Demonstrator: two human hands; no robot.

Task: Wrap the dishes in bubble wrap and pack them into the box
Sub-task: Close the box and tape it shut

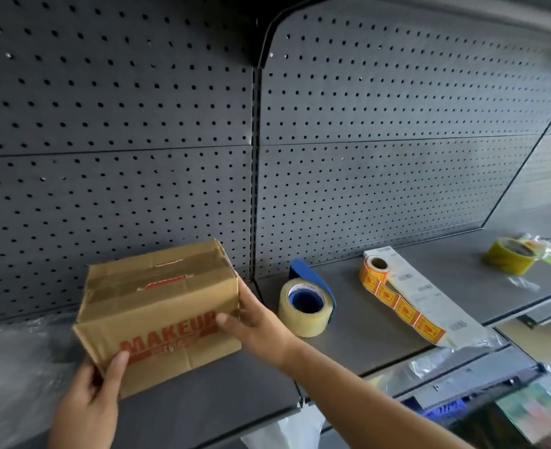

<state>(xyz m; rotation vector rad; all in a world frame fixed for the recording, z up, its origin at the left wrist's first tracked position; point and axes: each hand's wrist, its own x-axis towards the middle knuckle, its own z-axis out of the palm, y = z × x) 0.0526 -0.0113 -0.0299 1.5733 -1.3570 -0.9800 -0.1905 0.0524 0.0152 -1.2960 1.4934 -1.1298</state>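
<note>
The taped-shut cardboard box point(157, 306), tilted at 8 o'clock on the shelf point(365, 319), reads "MAKEUP" in red. The left hand point(89, 393) pinches its 7 o'clock corner, and the right hand point(258, 322) has its grip round the 3 o'clock end. The box looks stiff, with probably fragile contents: best supported under both ends.

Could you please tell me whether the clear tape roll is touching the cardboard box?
Apart. The head view shows bare grey shelf and the right hand between the tape roll and the right side of the cardboard box.
</note>
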